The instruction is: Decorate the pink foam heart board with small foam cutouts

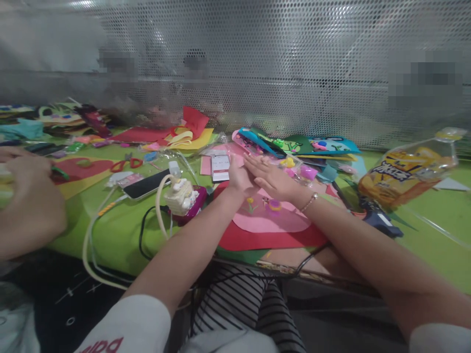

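My left hand (241, 177) is turned palm up above the paper craft, its fingers partly hidden. Across it lies my right hand (274, 180), fingers stretched out flat and a thin bracelet (309, 201) on the wrist. The palms are pressed together; whatever may lie between them is hidden. Under my hands rests a pink paper shape (274, 221) on a larger red paper (272, 240). It bears a small tulip figure (250, 205) and a purple and yellow piece (274, 204). Just beyond my left hand is a white card (220, 167).
Left of my arm are a phone (149, 184), a cream decorated case (181, 196) with cables, and red scissors (127, 163). A tilted bottle of orange drink (408, 171) is at right. Decorated cards (312, 143) lie behind. Another person's hand (29, 166) works at far left.
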A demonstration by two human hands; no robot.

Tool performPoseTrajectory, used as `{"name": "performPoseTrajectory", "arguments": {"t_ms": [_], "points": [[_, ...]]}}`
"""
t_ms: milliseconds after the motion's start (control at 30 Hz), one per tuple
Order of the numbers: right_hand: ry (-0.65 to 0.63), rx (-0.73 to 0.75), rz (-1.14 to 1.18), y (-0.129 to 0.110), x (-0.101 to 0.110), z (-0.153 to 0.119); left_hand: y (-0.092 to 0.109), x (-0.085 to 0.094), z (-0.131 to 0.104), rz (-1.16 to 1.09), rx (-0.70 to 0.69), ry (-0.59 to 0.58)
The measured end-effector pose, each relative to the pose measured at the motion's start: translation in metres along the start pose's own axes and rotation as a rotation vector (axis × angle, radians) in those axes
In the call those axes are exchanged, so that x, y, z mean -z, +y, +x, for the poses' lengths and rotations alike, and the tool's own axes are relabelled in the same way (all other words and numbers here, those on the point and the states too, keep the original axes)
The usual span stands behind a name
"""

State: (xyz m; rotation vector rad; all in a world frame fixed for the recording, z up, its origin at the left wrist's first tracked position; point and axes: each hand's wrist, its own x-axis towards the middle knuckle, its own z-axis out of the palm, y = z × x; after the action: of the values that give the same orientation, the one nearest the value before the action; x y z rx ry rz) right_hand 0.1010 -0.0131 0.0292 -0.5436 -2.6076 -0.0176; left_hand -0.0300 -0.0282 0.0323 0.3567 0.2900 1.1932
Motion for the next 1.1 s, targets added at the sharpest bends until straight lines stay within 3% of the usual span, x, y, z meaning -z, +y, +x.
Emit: {"name": "performPoseTrajectory", "arguments": {"t_ms": [133, 300, 400, 567, 833, 967, 1100], "points": [[0.064, -0.113, -0.063, 0.008, 0.000, -0.004, 0.000, -0.001, -0.001, 0.017, 0.043, -0.054], [-0.026, 0.080, 0.051, -0.013, 0.000, 0.003, -0.001, 0.002, 0.002, 0.062, -0.043, 0.001], [-0.031, 0.095, 0.071, -0.015, 0.004, 0.003, -0.001, 0.000, 0.002, 0.049, -0.039, 0.000], [0.033, 0.025, 0.109, 0.002, 0.009, -0.005, 0.000, -0.005, -0.003, 0.017, -0.092, 0.038], [0.153, -0.160, 0.150, 0.005, 0.008, -0.002, 0.000, -0.003, -0.003, -0.028, -0.082, -0.087], [0.143, -0.221, 0.052, 0.010, 0.008, -0.001, 0.000, -0.005, -0.004, -0.039, -0.066, -0.038], [0.089, -0.188, -0.079, 0.007, 0.003, 0.000, 0.001, -0.007, -0.008, -0.045, -0.052, -0.055]]}}
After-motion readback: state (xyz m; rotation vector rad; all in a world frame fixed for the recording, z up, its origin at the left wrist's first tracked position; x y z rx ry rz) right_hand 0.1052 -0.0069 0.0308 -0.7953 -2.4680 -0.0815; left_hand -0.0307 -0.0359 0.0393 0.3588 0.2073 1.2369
